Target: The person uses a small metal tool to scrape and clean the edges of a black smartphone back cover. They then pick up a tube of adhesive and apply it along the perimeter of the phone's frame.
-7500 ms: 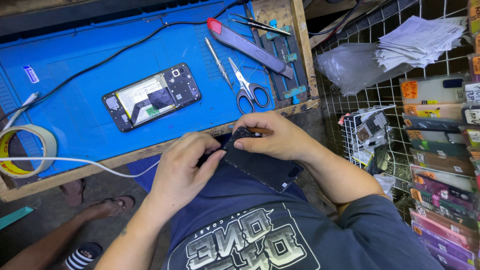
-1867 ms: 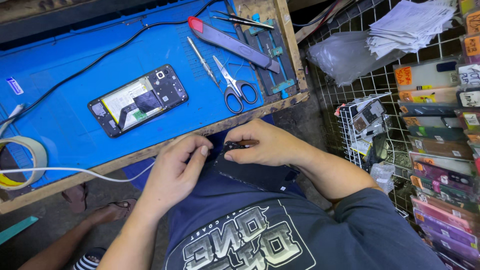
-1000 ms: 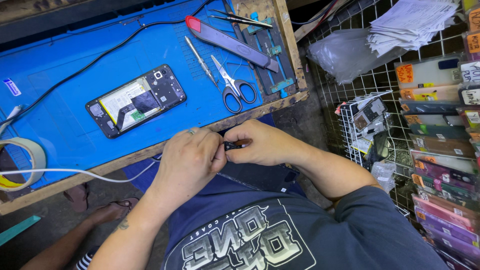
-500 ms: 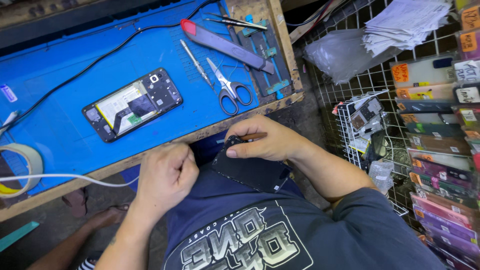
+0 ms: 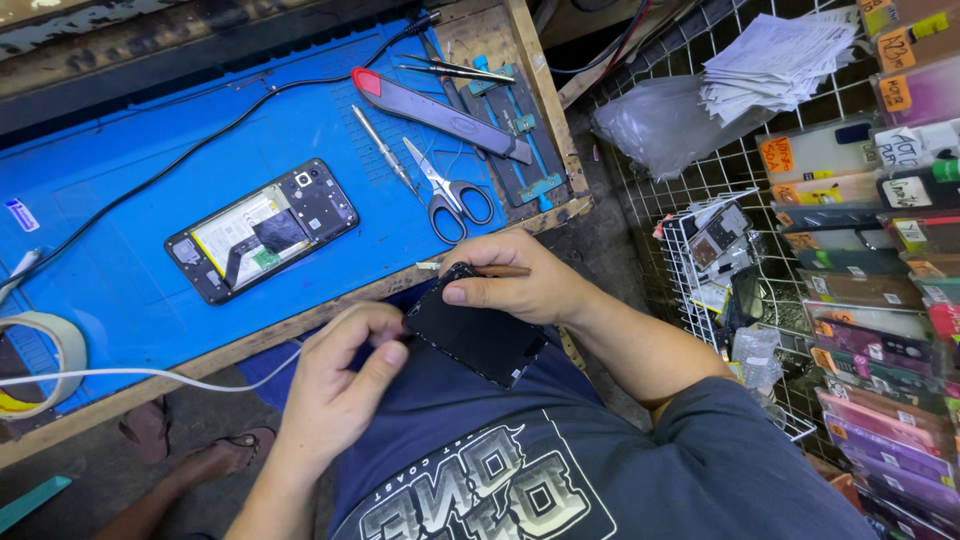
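My right hand (image 5: 525, 288) holds a black phone panel (image 5: 480, 338) flat over my lap, thumb pressed on its top face; a thin brown stick (image 5: 505, 270) pokes out under the fingers. My left hand (image 5: 340, 385) has its thumb and fingers pinched together at the panel's left corner. Whether something small sits between those fingertips is hidden. On the blue mat (image 5: 120, 170) further up lies an opened phone (image 5: 262, 230) with its insides showing.
Scissors (image 5: 450, 195), a thin metal driver (image 5: 382, 150), a red-tipped flat tool (image 5: 440, 112) and tweezers lie on the bench's right part. A tape roll (image 5: 50, 360) and white cable (image 5: 150, 375) sit left. A wire rack (image 5: 720, 240) with phone cases (image 5: 880, 300) stands right.
My left hand drew away from the panel half a second ago and is now back at its left corner. My right hand stayed on the panel throughout.
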